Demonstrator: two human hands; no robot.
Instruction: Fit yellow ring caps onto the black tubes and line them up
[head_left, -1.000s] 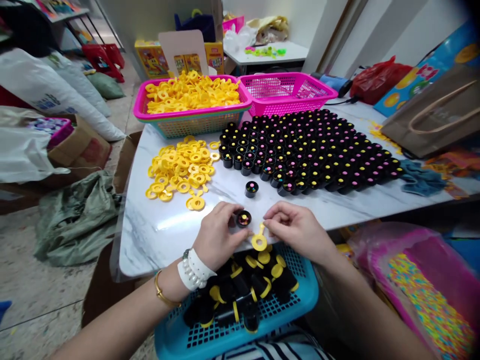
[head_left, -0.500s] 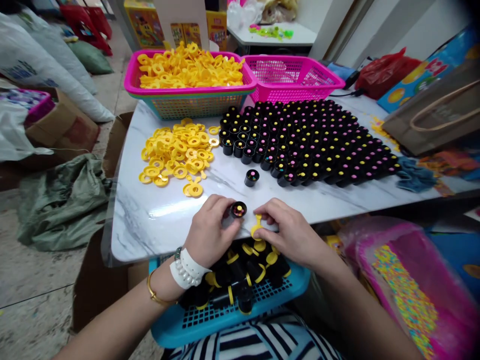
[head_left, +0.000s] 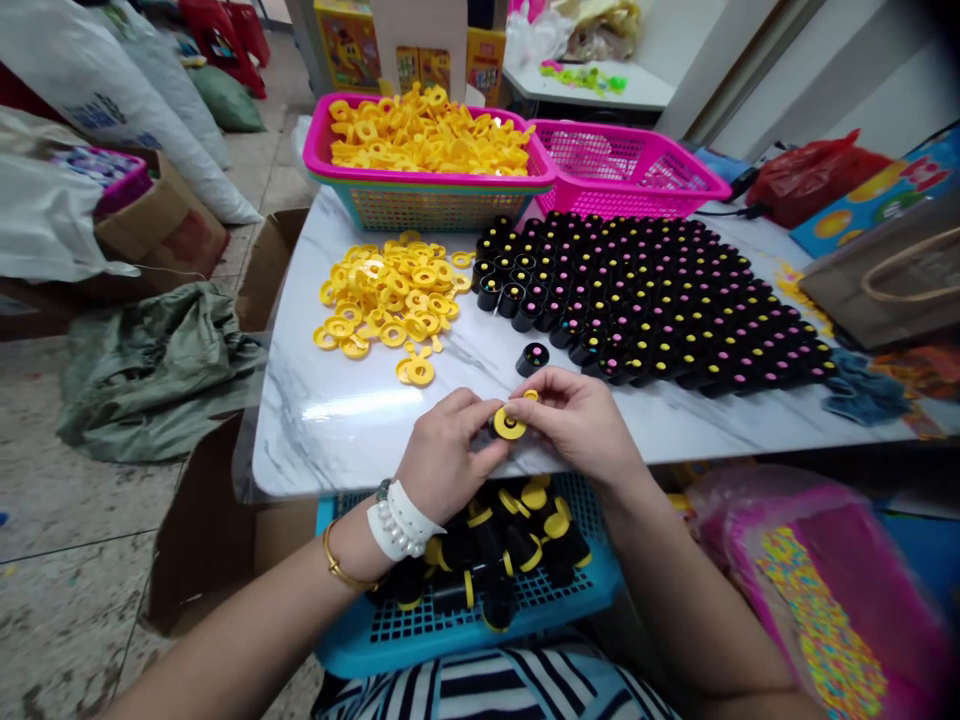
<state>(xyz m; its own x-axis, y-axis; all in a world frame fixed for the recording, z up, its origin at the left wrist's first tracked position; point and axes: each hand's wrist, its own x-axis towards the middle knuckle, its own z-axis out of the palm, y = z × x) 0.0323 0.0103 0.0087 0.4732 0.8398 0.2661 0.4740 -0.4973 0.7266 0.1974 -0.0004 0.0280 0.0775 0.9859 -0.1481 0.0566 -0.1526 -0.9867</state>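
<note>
My left hand [head_left: 450,445] is closed around a small black cup, mostly hidden by my fingers and by the yellow cap on it. That yellow ring-shaped cap [head_left: 509,423] lies over the cup's mouth, and my right hand [head_left: 574,425] pinches it by its tab. Just beyond my hands a single black cup [head_left: 533,358] with a pink centre stands on the table. To the left lies a loose pile of yellow caps [head_left: 390,290]. Below my hands, a blue basket [head_left: 352,640] holds several black cups with yellow caps [head_left: 517,540].
Many black cups [head_left: 645,290] with pink or yellow centres stand packed on the marble-look table [head_left: 300,450]. Behind them are a pink-rimmed basket [head_left: 319,130] heaped with yellow caps and another pink basket [head_left: 637,190]. A pink container [head_left: 900,600] with colourful bits sits low at right.
My right hand has moved left and brought the yellow cap onto the cup in my left hand. The camera view has shifted, so the table appears further right.
</note>
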